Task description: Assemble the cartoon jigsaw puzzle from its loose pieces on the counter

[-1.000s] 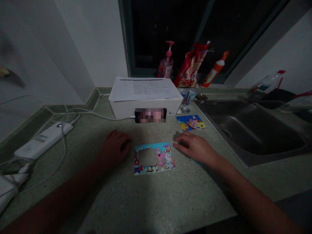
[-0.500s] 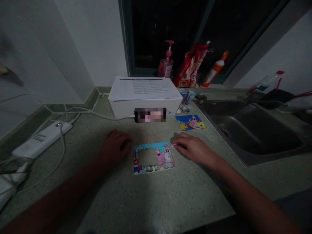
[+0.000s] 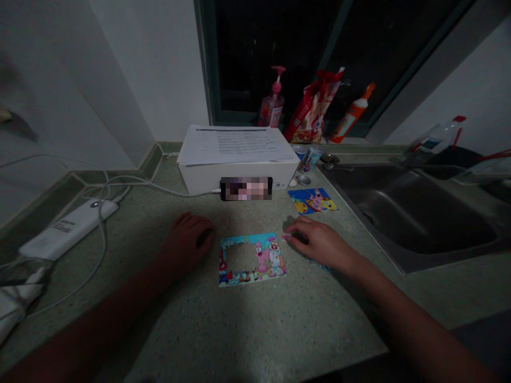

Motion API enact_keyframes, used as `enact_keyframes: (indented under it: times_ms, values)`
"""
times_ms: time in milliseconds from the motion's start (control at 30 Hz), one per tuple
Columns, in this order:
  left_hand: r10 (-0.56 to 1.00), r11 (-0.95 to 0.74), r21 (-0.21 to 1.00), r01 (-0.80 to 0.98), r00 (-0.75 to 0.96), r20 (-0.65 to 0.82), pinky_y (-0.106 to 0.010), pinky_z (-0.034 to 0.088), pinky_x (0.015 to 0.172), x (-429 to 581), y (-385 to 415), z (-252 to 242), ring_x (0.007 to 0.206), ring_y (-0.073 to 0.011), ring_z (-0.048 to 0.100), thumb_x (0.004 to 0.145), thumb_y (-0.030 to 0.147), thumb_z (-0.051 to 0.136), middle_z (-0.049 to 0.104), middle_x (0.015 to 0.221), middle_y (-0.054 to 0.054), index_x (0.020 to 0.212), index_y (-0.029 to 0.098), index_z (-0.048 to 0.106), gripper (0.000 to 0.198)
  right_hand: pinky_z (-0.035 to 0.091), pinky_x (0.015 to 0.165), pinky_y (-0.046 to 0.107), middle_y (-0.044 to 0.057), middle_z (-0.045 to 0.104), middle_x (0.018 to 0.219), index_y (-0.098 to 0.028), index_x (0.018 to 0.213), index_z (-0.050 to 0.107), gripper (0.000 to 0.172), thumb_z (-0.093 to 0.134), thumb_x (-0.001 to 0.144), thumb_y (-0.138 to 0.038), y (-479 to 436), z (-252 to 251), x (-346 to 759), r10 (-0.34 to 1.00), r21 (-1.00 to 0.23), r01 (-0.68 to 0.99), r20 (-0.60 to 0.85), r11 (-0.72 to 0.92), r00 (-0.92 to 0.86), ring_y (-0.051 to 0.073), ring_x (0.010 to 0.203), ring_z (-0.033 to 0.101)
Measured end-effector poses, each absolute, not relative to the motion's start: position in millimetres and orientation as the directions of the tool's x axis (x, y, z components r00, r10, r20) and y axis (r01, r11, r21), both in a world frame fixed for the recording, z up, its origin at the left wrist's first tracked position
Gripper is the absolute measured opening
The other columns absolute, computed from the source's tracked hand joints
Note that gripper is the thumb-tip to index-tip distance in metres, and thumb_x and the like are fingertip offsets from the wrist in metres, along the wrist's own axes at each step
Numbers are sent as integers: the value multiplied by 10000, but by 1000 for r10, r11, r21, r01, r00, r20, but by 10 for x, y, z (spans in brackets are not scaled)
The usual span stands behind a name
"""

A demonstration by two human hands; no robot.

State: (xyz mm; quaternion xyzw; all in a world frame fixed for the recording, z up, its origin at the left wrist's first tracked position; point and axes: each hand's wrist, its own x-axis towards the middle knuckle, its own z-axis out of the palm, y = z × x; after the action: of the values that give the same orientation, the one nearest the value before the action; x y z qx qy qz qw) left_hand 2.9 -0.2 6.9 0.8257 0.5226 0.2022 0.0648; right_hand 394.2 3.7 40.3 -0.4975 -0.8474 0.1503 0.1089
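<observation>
A person's half-closed left hand (image 3: 187,243) rests just beside a cartoon jigsaw puzzle (image 3: 263,266), its centre gapped, on a speckled countertop (image 3: 191,330). The curled right hand (image 3: 319,243) sits at the puzzle's opposite edge; any grip is unclear.

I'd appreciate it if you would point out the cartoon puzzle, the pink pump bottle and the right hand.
Cartoon puzzle (image 3: 272,256), head view, printed right border.
Pink pump bottle (image 3: 272,113), head view, body.
Right hand (image 3: 321,244), head view, back of hand.

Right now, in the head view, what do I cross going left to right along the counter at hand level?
White power strip, left hand, cartoon jigsaw puzzle with its middle missing, right hand, stainless steel sink.
</observation>
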Motion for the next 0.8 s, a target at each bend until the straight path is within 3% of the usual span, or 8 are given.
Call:
enact_keyframes:
  times_ms: [300,667,800]
  values:
    - [895,-436,337,834,365,255,-636,371,1296,29,-14,64,1158,-307,742,1025,283,533,821,1197,-85,1100,257,742,224,611,870,382,76,767,1131,-248,1123,768,126,671,1046,-228,29,361,3928,859,-370,791,44,488,-510,235,976,770]
    - [896,-432,339,836,356,265,-621,384,1285,33,-14,67,1142,-295,746,1007,294,548,827,1175,-73,1085,269,738,208,613,954,395,73,759,1192,-275,1246,785,310,569,1062,-150,26,390,3957,818,-390,745,44,542,-573,230,1076,761]
    - [892,-439,336,833,360,273,-623,378,1288,37,-18,66,1130,-299,749,1013,280,538,829,1174,-78,1079,267,747,219,618,898,416,89,757,1157,-241,1202,757,209,604,1061,-214,19,374,3947,874,-339,815,46,470,-484,257,1022,773]
